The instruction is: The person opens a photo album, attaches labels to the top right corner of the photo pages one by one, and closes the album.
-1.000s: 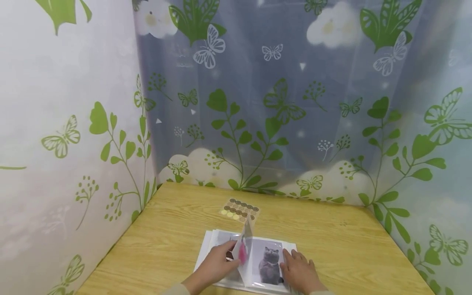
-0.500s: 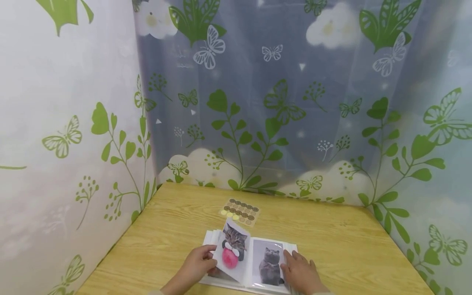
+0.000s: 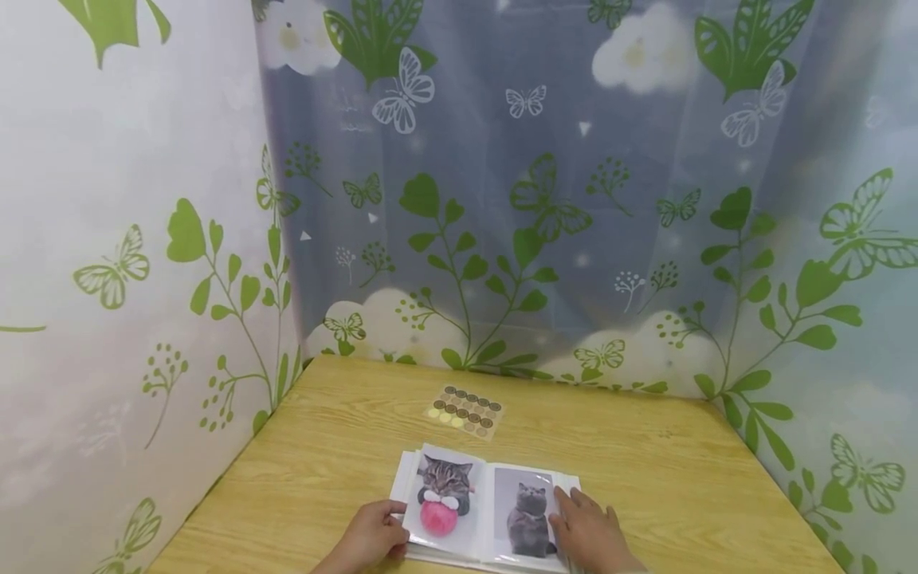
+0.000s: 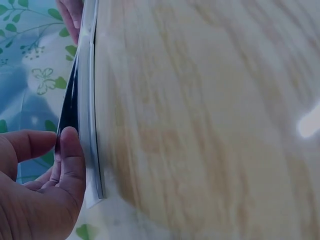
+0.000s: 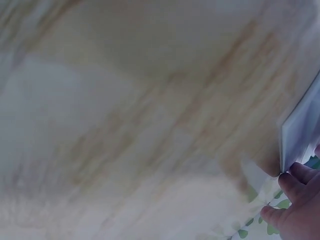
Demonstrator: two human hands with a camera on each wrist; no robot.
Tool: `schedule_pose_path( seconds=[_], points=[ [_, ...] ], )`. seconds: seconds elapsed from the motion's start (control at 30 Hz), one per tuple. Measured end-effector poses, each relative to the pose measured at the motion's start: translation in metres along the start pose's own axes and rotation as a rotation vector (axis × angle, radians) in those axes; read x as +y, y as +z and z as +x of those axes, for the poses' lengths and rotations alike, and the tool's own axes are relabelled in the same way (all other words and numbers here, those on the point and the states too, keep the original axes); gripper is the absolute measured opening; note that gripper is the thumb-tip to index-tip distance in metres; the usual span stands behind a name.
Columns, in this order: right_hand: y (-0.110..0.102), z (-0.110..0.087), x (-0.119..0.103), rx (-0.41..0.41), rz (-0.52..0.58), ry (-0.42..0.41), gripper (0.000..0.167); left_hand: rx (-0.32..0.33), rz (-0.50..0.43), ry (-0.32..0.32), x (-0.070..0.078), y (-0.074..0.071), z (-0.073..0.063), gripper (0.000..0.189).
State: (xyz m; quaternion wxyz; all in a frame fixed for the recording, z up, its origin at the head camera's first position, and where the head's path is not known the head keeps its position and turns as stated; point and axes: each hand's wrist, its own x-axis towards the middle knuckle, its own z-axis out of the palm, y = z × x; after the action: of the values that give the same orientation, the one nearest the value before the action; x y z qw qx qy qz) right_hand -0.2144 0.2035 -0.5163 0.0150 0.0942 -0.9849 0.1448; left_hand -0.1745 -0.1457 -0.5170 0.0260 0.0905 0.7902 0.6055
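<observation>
And over goes the page [image 3: 445,498]: upright a second ago, it now lies almost flat on the left side of the album [image 3: 489,510], and the left hand [image 3: 369,536] has dropped down and left with it. The album sits open at the bottom centre of the head view, on the table [image 3: 287,486]. The left hand pinches the page's outer edge, thumb and forefinger narrow, and the left wrist view shows a dark gap under that edge. The right hand [image 3: 591,530], fingers loosely extended, rests along the outer edge on the other side, beside the grey cat photo [image 3: 529,518]. A tabby with a pink ball [image 3: 438,518] shows on the left. Just above the album, a sheet of round stickers [image 3: 464,412]; patterned curtains [image 3: 466,119] fill the upper frame
</observation>
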Motion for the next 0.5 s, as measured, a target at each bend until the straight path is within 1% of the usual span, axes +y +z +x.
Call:
schedule_pose_path(
  seconds=[0.1, 0.17, 0.23, 0.37, 0.5],
  points=[
    [-0.0001, 0.0009, -0.0002, -0.010, -0.001, 0.008, 0.048, 0.005, 0.003, -0.048, -0.0015, 0.0001, -0.0016, 0.040],
    [0.0001, 0.0013, -0.0001, -0.016, -0.003, 0.011, 0.049, 0.008, -0.002, -0.063, -0.0021, -0.0003, -0.0032, 0.040],
    [0.0001, 0.0015, -0.0002, -0.021, -0.001, 0.014, 0.049, 0.008, -0.021, -0.071, -0.0034, -0.0004, -0.0045, 0.040],
    [-0.0008, 0.0013, -0.0004, -0.010, 0.000, 0.003, 0.048, -0.005, -0.048, -0.066, -0.0061, -0.0018, -0.0059, 0.041],
    [-0.0021, 0.0008, -0.0002, 0.001, 0.011, -0.009, 0.047, -0.007, -0.045, -0.080, -0.0029, -0.0046, -0.0084, 0.041]
  ],
)
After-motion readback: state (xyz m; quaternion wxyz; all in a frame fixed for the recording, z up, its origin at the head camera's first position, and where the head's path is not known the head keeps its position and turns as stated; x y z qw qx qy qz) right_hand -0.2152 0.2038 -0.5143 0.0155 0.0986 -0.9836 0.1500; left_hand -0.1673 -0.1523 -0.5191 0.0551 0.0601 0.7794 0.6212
